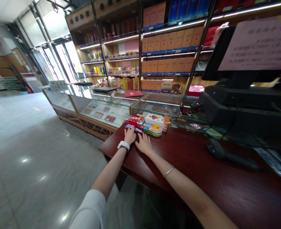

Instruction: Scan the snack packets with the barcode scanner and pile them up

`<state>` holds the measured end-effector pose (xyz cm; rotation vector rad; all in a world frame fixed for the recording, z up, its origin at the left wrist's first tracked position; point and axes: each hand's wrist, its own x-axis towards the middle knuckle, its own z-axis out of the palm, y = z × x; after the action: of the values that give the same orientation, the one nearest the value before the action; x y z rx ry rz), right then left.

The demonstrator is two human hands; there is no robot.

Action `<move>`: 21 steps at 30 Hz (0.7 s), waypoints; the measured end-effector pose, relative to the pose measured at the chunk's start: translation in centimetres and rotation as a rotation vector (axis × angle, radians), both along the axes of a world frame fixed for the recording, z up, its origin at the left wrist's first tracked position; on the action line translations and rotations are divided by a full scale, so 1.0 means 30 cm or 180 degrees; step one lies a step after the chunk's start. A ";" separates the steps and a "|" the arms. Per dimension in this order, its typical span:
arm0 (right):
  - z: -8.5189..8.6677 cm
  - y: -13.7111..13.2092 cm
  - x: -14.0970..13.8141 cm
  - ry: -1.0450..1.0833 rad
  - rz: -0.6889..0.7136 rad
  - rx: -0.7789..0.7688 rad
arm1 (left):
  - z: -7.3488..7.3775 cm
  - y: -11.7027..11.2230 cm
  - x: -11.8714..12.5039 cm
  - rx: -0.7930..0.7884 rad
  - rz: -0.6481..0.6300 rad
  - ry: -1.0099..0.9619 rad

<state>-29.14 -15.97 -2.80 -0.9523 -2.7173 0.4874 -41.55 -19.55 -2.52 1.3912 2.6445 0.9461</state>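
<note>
Both my hands lie on a dark red wooden counter (193,159), side by side. My left hand (130,135), with a white watch on its wrist, rests with fingers stretched toward a flat blue packet (133,128) and touches it. My right hand (144,143), a thin bracelet on its forearm, lies flat with fingers spread, fingertips near a round green and pink box (153,129). Just behind these stand a red box (136,120) and a white and orange box (157,121).
A handheld barcode scanner (216,148) lies on the counter to the right, in front of a black till and monitor (240,105). Glass display cases (99,108) run off to the left. Shelves of orange boxes (171,41) fill the wall behind. Grey tiled floor (30,152) spreads left.
</note>
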 end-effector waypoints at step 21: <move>-0.012 0.001 -0.046 0.0093 0.0182 0.0404 | 0.011 -0.007 -0.031 -0.0412 0.0407 0.0530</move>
<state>-30.52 -15.95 -3.15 -0.8307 -2.7184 0.3317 -42.48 -19.75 -2.19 1.3418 2.8872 0.6799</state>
